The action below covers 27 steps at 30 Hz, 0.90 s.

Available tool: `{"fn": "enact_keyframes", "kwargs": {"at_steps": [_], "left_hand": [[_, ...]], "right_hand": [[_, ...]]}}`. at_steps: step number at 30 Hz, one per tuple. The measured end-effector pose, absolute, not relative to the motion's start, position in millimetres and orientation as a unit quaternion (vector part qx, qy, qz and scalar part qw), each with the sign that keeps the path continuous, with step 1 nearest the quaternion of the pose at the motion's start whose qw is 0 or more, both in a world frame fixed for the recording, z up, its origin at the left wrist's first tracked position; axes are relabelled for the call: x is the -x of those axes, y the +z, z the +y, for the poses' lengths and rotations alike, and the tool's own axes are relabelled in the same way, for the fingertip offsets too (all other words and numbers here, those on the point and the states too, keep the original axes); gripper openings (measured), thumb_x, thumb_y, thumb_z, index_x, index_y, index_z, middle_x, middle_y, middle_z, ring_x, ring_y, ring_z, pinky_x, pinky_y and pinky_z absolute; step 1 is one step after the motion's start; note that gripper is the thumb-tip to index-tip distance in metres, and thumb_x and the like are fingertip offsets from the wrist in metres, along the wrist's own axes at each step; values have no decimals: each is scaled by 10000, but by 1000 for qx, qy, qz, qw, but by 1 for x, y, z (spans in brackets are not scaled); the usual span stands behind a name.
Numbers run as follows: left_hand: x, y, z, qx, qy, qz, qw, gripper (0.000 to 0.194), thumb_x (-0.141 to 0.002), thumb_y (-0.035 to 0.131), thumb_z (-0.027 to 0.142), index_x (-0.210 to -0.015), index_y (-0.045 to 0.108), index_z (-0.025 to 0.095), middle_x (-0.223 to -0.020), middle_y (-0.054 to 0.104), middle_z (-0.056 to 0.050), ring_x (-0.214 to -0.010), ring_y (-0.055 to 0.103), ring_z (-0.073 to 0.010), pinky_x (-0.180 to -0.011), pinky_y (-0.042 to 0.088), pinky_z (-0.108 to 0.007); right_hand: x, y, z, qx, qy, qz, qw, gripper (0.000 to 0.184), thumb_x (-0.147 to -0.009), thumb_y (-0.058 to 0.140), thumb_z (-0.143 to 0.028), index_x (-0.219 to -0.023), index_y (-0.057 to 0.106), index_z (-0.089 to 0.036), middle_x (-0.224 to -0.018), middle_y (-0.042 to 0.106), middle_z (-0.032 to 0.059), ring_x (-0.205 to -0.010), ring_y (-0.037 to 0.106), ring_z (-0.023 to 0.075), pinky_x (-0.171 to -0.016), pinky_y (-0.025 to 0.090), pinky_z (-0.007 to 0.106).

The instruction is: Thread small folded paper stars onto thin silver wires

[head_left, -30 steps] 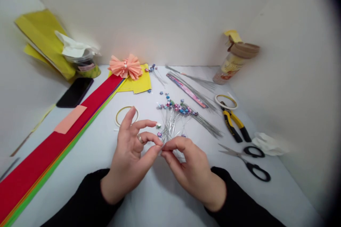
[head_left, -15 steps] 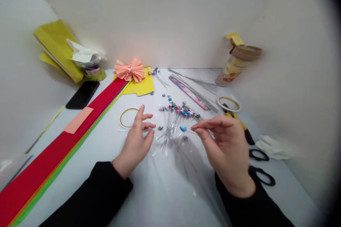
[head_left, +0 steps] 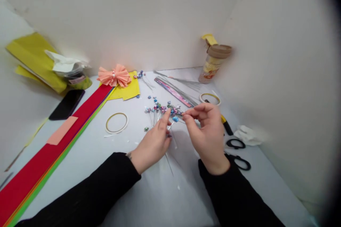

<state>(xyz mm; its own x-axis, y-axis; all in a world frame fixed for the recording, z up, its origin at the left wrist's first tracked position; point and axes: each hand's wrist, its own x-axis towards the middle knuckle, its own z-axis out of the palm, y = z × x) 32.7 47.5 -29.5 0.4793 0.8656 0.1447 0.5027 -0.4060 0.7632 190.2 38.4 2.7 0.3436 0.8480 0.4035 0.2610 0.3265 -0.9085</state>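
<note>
My left hand (head_left: 153, 143) reaches over the near side of a bunch of thin silver wires (head_left: 157, 114) tipped with small folded paper stars (head_left: 163, 108). Its index finger stretches forward with the other fingers apart, partly covering the wires. To its right, my right hand (head_left: 206, 131) is closed in a pinch, thumb against forefinger; what lies between the tips is too small to make out. A bright blue paper star (head_left: 175, 119) is just left of that pinch. One green star (head_left: 146, 129) sits apart, left of the bunch.
Tape rolls (head_left: 116, 123) (head_left: 210, 98) lie on both sides. Scissors (head_left: 241, 163), a yellow-handled tool (head_left: 226, 125) and crumpled tissue (head_left: 247, 134) are at right. Long coloured paper strips (head_left: 53, 159), a phone (head_left: 67, 104) and a peach bow (head_left: 114, 75) are left. A cup (head_left: 215, 63) stands behind.
The view has shifted to the right. My left hand has moved right over the wires, nearer my right hand. The right hand keeps its pinch and is now closer to the star heads.
</note>
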Motion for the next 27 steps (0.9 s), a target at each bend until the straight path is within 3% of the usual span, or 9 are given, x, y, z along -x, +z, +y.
{"fn": "enact_keyframes", "kwargs": {"at_steps": [4, 9, 12, 16, 21, 27], "left_hand": [[-44, -38, 53, -818, 269, 406, 306, 832, -809, 476, 60, -1513, 93, 284, -1218, 539, -136, -920, 599, -221, -892, 478, -466], [-23, -15, 54, -682, 386, 477, 398, 923, -777, 619, 119, -1497, 67, 286, -1114, 544, -72, -820, 593, -145, -833, 504, -368], [-1, 2, 52, -497, 479, 496, 527, 1000, -700, 729, 132, -1479, 116, 265, -998, 560, -19, -755, 577, -98, -715, 506, -250], [17, 10, 43, -352, 507, 448, 647, 1000, -661, 781, 109, -1467, 210, 262, -925, 588, 7, -717, 567, -62, -634, 469, -158], [20, 8, 35, -297, 524, 398, 692, 1058, -591, 822, 69, -1444, 262, 351, -1036, 530, 8, -751, 564, -52, -693, 515, -184], [20, 1, 30, -305, 515, 373, 709, 1037, -585, 807, 47, -1433, 296, 356, -983, 547, 13, -741, 554, -64, -588, 497, -148]], "right_hand": [[-193, 5, 41, 524, 231, -496, 652, 254, -794, 635, -147, -969, 470, -229, -819, 618, -2, -767, 664, 162, -738, 547, 351], [-193, 10, 39, 504, 232, -477, 681, 241, -804, 625, -137, -950, 458, -233, -814, 619, -3, -806, 676, 167, -753, 548, 346], [-187, 11, 32, 495, 248, -545, 629, 222, -818, 604, -122, -952, 470, -237, -810, 637, -3, -781, 681, 164, -732, 560, 338], [-171, 6, 20, 465, 202, -676, 534, 173, -834, 571, -100, -931, 512, -231, -822, 646, 5, -759, 677, 155, -689, 562, 290], [-156, -1, 11, 435, 168, -747, 474, 163, -851, 537, -90, -935, 537, -230, -804, 664, 15, -733, 659, 168, -675, 549, 295], [-149, -3, 5, 418, 188, -770, 443, 195, -855, 533, -70, -975, 539, -224, -820, 674, 15, -729, 646, 162, -693, 533, 297]]}}
